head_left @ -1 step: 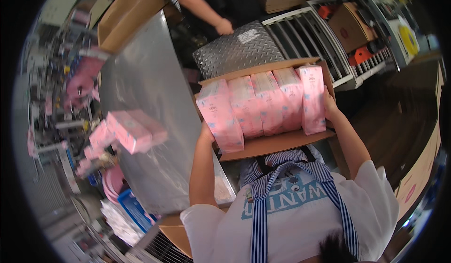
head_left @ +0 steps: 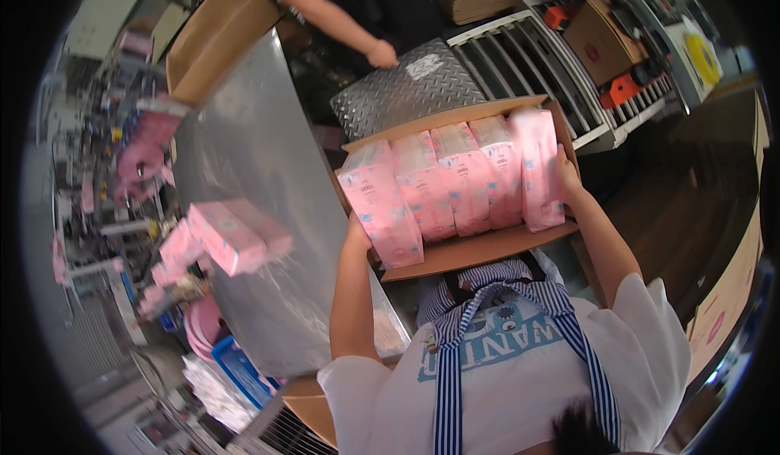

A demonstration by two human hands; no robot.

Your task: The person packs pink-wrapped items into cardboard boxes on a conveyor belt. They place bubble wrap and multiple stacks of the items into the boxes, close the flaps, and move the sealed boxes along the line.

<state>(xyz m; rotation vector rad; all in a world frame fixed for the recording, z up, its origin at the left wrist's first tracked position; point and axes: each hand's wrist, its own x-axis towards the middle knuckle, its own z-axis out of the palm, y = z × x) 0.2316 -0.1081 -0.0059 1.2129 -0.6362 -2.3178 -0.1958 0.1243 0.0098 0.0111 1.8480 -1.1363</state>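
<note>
A row of several pink soft tissue packs (head_left: 465, 183) stands in the mouth of an open cardboard carton (head_left: 475, 256) in front of me. At the row's left end, my left hand (head_left: 358, 231) presses against the outer pack (head_left: 382, 203); its fingers are mostly hidden behind that pack. On the opposite end my right hand (head_left: 570, 177) grips the side of the outermost pack (head_left: 538, 171), fingers partly showing. The two hands clasp the row between them. Both end packs sit nearer to me than the middle ones.
Left of the carton slopes a shiny metal table (head_left: 252, 138), with pink packs (head_left: 227, 236) at its far-left edge. Beyond the carton, a co-worker's hand (head_left: 380, 54) touches a diamond-patterned metal plate (head_left: 406, 89), beside a roller conveyor (head_left: 528, 65) bearing a closed carton (head_left: 603, 45).
The view has shifted slightly. The co-worker's arm appears a little farther left; my hands keep their places on the packs.
</note>
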